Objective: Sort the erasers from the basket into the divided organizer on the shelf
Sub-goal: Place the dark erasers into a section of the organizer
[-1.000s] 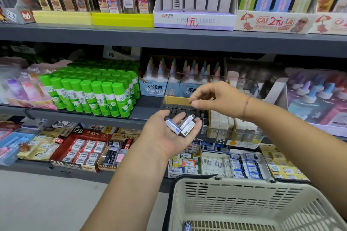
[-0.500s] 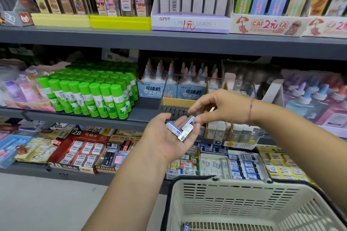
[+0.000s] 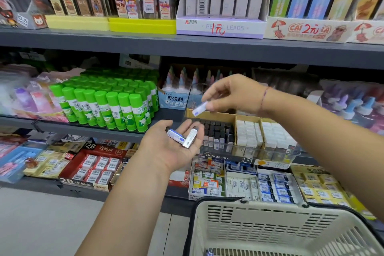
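Observation:
My left hand (image 3: 172, 147) lies palm up in front of the middle shelf, and two white-and-blue erasers (image 3: 182, 137) rest on its fingers. My right hand (image 3: 230, 94) pinches a third white eraser (image 3: 199, 108) by one end, above the left part of the clear divided organizer (image 3: 245, 151). That organizer stands on the middle shelf. Black erasers fill its left compartment and white erasers fill the two to the right. The cream basket (image 3: 280, 222) is at the bottom right, with one eraser (image 3: 209, 252) showing at its bottom edge.
Green glue sticks (image 3: 108, 106) stand left of the organizer. Boxed erasers (image 3: 243, 185) fill the lower shelf below it. Liquid glue bottles (image 3: 353, 108) stand at the right. The upper shelf (image 3: 187, 45) carries pencil-lead boxes.
My right hand came down to the erasers in my left palm, pinched one, and lifted it up toward the organizer. Two erasers stay in the left palm instead of three.

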Available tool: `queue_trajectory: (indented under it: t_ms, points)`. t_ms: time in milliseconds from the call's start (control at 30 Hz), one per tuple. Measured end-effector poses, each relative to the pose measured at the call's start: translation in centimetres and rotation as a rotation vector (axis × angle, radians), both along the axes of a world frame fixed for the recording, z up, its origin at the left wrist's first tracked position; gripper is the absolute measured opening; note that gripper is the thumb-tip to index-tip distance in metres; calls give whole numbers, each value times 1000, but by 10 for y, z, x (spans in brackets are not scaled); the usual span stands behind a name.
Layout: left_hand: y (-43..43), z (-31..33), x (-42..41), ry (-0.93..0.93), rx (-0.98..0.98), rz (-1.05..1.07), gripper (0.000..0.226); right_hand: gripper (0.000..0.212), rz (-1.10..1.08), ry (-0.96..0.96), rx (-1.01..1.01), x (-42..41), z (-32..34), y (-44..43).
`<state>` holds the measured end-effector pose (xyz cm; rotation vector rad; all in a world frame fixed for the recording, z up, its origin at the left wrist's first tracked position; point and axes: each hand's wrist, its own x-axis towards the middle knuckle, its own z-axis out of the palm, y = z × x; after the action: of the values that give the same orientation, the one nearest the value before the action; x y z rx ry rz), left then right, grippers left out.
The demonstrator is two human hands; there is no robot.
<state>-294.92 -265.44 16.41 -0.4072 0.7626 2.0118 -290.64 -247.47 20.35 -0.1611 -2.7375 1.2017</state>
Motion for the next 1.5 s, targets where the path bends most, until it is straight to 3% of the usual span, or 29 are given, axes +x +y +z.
queue_trajectory:
  t_ms: [67, 200, 300, 467, 867, 1167, 1333, 1500]
  points:
    - [-9, 3, -7, 1, -10, 89, 41, 18, -80, 43, -8, -6, -1, 5]
    - [-27, 5, -21, 2, -44, 234, 29, 21, -66, -77, 287, -19, -18, -5]
    - [-37, 3, -27, -3, -46, 267, 32, 21, -28, -118, 375, -29, -33, -21]
    - [-44, -3, -35, -19, -31, 242, 39, 16, -24, -49, 365, -43, -39, -43]
    - [-43, -7, -37, -6, -27, 185, 39, 5, -41, -95, 446, -35, -67, -56]
    - [-36, -7, -26, -17, -20, 130, 41, 23, -26, -228, 336, -16, -54, -54]
    - [-29, -5, -20, -7, -8, 96, 40, 18, 15, 5, 221, -4, -33, -53]
    - [-23, -2, -14, -6, -21, 71, 38, 29, 191, -73, 284, -3, -34, -58]
